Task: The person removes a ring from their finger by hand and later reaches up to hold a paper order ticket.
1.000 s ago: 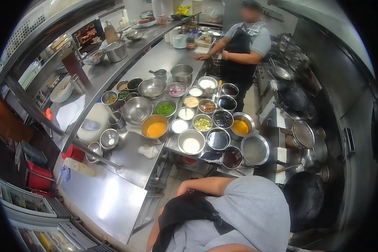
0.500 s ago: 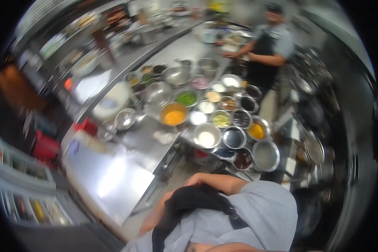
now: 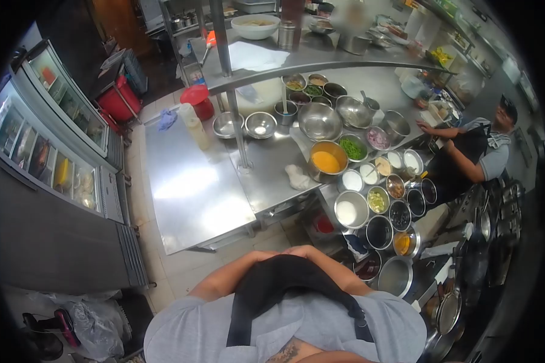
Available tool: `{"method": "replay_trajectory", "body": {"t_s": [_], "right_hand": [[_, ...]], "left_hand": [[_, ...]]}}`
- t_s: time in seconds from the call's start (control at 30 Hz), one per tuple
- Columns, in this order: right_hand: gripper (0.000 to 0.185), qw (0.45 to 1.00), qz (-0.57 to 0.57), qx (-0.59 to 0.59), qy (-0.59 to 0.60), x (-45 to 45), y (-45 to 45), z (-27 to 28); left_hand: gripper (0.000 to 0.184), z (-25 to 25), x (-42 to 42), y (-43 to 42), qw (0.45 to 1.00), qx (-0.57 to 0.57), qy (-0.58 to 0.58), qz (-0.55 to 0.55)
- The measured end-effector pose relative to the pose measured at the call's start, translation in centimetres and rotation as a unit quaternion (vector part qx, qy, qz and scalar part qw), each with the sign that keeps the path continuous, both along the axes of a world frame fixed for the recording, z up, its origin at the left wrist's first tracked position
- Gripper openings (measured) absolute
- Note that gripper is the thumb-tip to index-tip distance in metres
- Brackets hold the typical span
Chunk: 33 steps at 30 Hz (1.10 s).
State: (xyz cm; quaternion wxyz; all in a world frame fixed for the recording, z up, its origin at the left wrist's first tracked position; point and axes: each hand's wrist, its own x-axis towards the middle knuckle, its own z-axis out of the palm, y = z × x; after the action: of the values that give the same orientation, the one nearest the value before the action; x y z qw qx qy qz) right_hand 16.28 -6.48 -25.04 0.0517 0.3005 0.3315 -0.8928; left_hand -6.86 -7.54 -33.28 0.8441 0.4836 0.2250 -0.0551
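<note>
Both my arms come together in front of my waist, at the far edge of my black apron (image 3: 278,275). My left hand (image 3: 265,255) and my right hand (image 3: 295,250) meet there, close together or touching. The apron hides most of their fingers, so whether anything is in them does not show. Nearest to them on the right are a dark red pot (image 3: 367,266), a large steel pot (image 3: 396,277) and a pot of white liquid (image 3: 350,210). Ahead stands a pot of orange liquid (image 3: 328,161), beside a crumpled white cloth (image 3: 297,177) on the steel counter (image 3: 272,187).
A co-worker (image 3: 466,151) in a dark apron stands at the right, hands over the counter. Several ingredient bowls crowd the middle, including chopped greens (image 3: 352,147). A steel table (image 3: 191,181) stands ahead left, glass-door fridges (image 3: 60,163) at far left, pans (image 3: 448,311) at right.
My view has swung left, bringing the fridges and steel table further into sight and shifting the bowls and co-worker rightward. My hands stay together at my waist.
</note>
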Motion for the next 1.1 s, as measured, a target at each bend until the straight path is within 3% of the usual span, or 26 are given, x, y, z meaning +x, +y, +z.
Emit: {"method": "replay_trajectory", "body": {"t_s": [0.1, 0.2, 0.27, 0.37, 0.4, 0.67, 0.77, 0.9, 1.1], "right_hand": [[0.047, 0.999, 0.032, 0.029, 0.000, -0.6, 0.4, 0.0], [0.053, 0.995, 0.058, 0.078, -0.006, 0.2, 1.3, -4.9], [0.052, 0.998, 0.059, 0.000, -0.004, 0.0, 1.0, -5.8], [0.052, 0.998, 0.049, 0.033, -0.013, -0.3, 0.9, -4.7], [0.052, 1.000, 0.023, -0.003, -0.005, -0.2, 0.6, -6.3], [0.047, 0.998, 0.039, 0.042, 0.017, 0.1, 0.8, -9.2], [0.048, 1.000, 0.019, 0.006, 0.001, -0.3, 0.3, -1.8], [0.047, 1.000, 0.005, -0.015, -0.007, -0.1, 0.4, -3.5], [0.044, 1.000, 0.000, -0.026, -0.006, 0.3, 0.3, -5.9]], "left_hand": [[0.049, -2.6, -1.6, -0.4, 0.999, -0.017, -0.009, 0.034], [0.049, 0.8, -1.2, 0.0, 1.000, -0.012, -0.003, 0.013], [0.049, 2.2, -0.7, 0.1, 1.000, -0.011, 0.003, 0.005], [0.049, 3.6, -0.5, 0.4, 1.000, -0.003, 0.009, 0.003], [0.049, 4.1, -0.4, 0.5, 1.000, -0.001, 0.011, 0.002], [0.049, 9.1, -0.7, 0.5, 0.999, 0.021, 0.029, 0.004], [0.049, 11.2, -0.5, 0.5, 0.999, 0.034, 0.035, 0.003], [0.049, 16.4, -0.4, 0.3, 0.997, 0.070, 0.037, 0.015], [0.050, 30.7, 0.2, -1.0, 0.988, 0.143, 0.023, 0.055]]}}
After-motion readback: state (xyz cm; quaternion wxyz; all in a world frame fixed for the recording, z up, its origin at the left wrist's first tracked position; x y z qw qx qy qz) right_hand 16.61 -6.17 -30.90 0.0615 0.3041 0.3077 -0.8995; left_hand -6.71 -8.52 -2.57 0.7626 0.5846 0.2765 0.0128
